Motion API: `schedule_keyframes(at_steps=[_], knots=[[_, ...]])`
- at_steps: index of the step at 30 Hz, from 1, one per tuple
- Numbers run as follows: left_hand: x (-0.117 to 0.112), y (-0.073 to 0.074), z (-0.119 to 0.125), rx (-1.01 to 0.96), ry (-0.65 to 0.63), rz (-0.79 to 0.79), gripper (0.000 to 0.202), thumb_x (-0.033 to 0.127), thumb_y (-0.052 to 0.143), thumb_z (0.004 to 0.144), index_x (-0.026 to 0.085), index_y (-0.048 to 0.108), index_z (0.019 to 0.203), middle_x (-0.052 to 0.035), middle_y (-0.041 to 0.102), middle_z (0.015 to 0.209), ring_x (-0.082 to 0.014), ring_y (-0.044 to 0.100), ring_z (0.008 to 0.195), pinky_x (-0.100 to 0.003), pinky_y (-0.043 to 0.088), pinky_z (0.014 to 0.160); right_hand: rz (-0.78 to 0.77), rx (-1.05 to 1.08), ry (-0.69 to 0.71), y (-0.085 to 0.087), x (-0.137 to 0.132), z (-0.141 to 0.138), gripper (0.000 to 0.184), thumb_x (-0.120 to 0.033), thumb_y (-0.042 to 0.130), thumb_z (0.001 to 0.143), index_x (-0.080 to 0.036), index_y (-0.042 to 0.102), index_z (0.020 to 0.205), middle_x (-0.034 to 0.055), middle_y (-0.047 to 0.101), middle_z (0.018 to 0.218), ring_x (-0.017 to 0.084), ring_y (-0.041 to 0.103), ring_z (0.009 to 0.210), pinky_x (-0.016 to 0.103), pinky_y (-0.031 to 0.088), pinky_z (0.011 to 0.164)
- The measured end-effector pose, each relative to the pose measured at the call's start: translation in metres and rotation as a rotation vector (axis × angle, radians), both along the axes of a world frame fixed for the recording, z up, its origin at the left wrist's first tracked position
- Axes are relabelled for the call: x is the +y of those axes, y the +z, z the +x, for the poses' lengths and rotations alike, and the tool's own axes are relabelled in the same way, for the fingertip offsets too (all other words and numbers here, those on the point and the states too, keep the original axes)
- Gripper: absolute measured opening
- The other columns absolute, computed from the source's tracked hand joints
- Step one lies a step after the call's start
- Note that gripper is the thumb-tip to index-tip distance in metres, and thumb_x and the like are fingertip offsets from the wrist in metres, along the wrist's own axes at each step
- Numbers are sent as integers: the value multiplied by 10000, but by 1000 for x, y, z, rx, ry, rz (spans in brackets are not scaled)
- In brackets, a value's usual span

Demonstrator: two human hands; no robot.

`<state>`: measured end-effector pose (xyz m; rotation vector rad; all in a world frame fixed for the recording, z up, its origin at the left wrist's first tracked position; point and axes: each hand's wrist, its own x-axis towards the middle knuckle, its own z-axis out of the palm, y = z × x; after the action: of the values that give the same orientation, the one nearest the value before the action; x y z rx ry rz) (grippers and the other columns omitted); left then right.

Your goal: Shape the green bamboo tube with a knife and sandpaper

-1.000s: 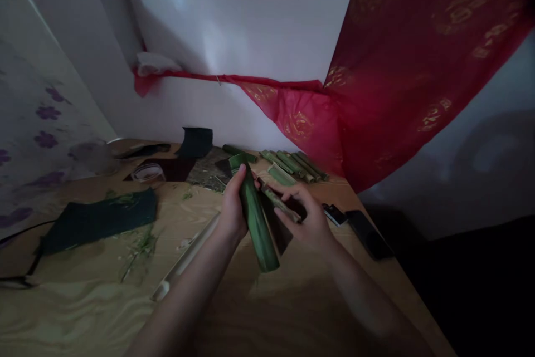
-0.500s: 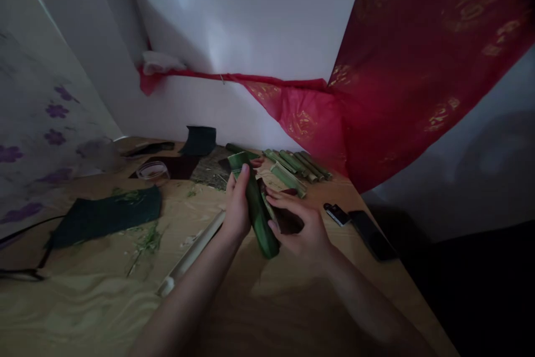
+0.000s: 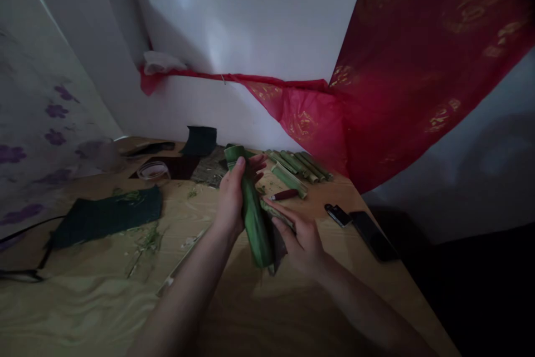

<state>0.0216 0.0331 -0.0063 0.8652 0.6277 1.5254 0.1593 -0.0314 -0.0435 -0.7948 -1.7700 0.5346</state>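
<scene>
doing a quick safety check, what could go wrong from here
The green bamboo piece might slip or twist: the left hand grips only its upper part.
The red-handled tool lies just beyond the right hand, which might knock it.
The black slab lies by the right edge of the table, so a bump could perhaps send it off.

Homelike room, floral curtain [image 3: 45, 123], wooden table [image 3: 196, 209]
</scene>
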Motion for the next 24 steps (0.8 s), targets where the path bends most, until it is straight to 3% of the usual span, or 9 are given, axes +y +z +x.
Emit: schedule_keyframes(at_steps=[10, 16, 21, 24], knots=[[-8, -6, 14, 366, 23, 81, 417, 536, 677, 826, 146, 778, 932, -101, 771, 1005, -246, 697, 987, -317, 524, 871, -86, 206, -196, -6, 3, 2, 299, -268, 572, 964, -310, 694, 1234, 6, 732, 1221, 228, 680, 1170, 404, 539, 1054], [-4, -8, 10, 406, 21, 68, 415, 542, 677, 822, 147, 779, 897, -106, 775, 962, -249, 707, 956, -319, 523, 872, -146, 136, -165, -11, 1, 2, 312, -297, 579, 958, -290, 688, 1250, 24, 726, 1232, 240, 687, 1157, 413, 546, 1038], [-21, 1, 20, 360, -74, 41, 337, 489, 734, 782, 175, 774, 899, -82, 767, 894, -277, 713, 910, -339, 552, 788, -139, 219, -248, -6, 4, 5, 267, -354, 591, 947, -258, 738, 1148, 45, 766, 1135, 251, 717, 1088, 423, 572, 990], [-25, 3, 22, 383, -11, 103, 266, 425, 754, 772, 194, 778, 903, -67, 761, 911, -270, 703, 948, -322, 543, 808, -153, 230, -250, -2, 6, 6, 276, -388, 595, 940, -258, 742, 1134, 43, 773, 1112, 253, 722, 1071, 424, 577, 980]])
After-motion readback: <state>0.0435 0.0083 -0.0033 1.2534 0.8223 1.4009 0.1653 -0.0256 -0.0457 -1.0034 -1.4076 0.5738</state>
